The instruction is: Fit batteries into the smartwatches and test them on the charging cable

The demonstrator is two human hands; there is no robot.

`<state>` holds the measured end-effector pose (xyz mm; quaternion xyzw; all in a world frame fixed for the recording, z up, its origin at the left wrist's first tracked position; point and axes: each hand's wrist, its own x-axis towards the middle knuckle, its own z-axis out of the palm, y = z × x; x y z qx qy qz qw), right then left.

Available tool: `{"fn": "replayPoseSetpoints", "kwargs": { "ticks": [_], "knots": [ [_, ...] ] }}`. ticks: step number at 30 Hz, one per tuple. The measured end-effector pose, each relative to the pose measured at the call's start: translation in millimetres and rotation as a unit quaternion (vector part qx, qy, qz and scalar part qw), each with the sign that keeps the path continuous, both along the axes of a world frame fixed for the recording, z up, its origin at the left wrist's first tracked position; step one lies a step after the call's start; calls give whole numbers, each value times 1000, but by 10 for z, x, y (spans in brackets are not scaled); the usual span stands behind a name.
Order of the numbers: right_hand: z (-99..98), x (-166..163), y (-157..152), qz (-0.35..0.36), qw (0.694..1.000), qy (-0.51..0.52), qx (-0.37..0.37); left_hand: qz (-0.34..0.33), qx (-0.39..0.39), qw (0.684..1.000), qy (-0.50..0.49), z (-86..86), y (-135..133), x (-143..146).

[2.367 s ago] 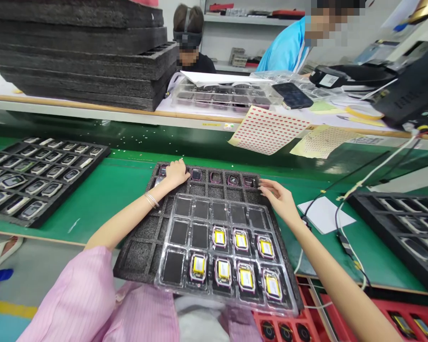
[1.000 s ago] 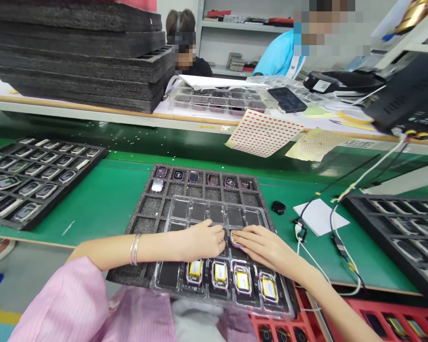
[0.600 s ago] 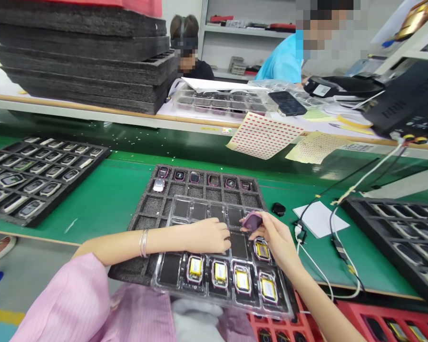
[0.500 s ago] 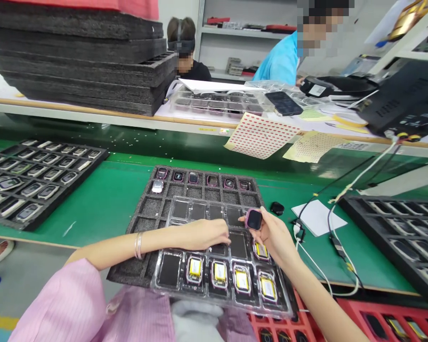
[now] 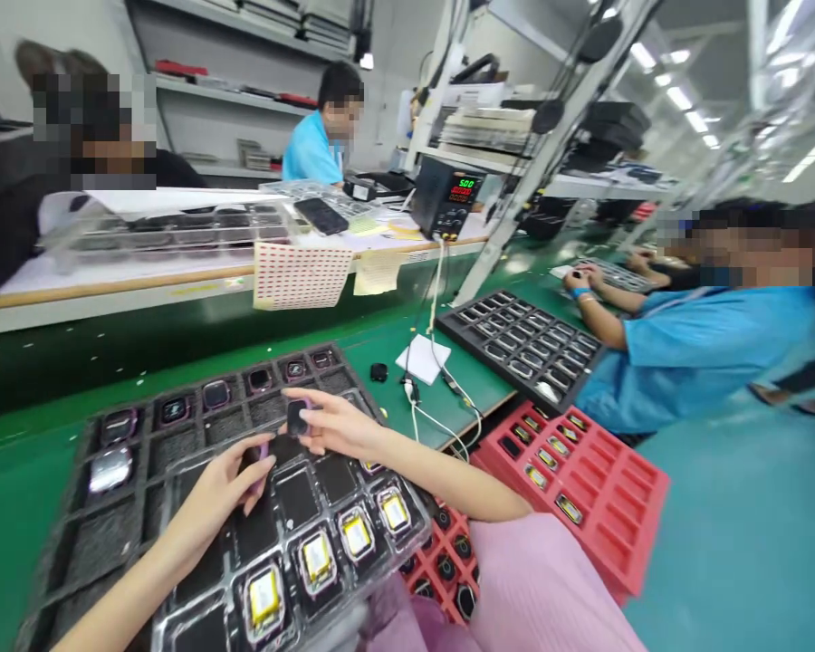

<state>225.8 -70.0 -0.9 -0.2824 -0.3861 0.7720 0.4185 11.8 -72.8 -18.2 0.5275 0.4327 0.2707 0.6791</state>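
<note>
My right hand (image 5: 336, 423) pinches a small purple-edged watch body (image 5: 297, 417) above the clear plastic tray (image 5: 312, 534). My left hand (image 5: 227, 484) hovers over the same tray with fingers curled round a small purple-edged part (image 5: 261, 452). The clear tray holds several parts with yellow batteries (image 5: 317, 557) and lies on a black foam tray (image 5: 101, 534). Along the foam tray's far row sit several watch bodies (image 5: 215, 394).
Red trays (image 5: 570, 475) of parts stand at my right, a black tray (image 5: 526, 335) beyond them. Cables (image 5: 435, 398), a white pad (image 5: 423, 358) and a power supply (image 5: 448, 195) lie ahead. A person in blue (image 5: 693, 335) works to the right; others sit behind the bench.
My view has swung sharply to the right. My right hand lifted a watch body out of the clear tray and carried it further away; my left hand came up off the tray holding a part.
</note>
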Motion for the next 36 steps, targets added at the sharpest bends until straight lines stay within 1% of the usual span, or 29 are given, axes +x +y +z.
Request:
{"fn": "replayPoseSetpoints", "kwargs": {
  "ticks": [3, 5, 12, 18, 24, 29, 36],
  "knots": [
    [-15, 15, -36, 38, 999, 5, -3, -10, 46, 998, 43, -45, -27, -17],
    [-26, 11, -64, 51, 999, 4, -3, -18, 78, 995, 59, -54, -59, -8],
    [-98, -23, -39, 53, 998, -31, -8, -38, 131, 987, 82, -85, -122, 25],
    [-121, -56, -34, 60, 996, -70, -16, -24, 194, 977, 88, -74, -114, 6],
    [-144, -88, -28, 56, 995, -81, -19, -27, 258, 961, 93, -52, -105, 16],
    [-159, -82, -21, 59, 995, -77, -22, -26, 262, 960, 93, -54, -90, 17],
    [-147, -96, -26, 65, 994, -83, -12, -17, 247, 964, 101, -58, -90, 18]
  ]
}}
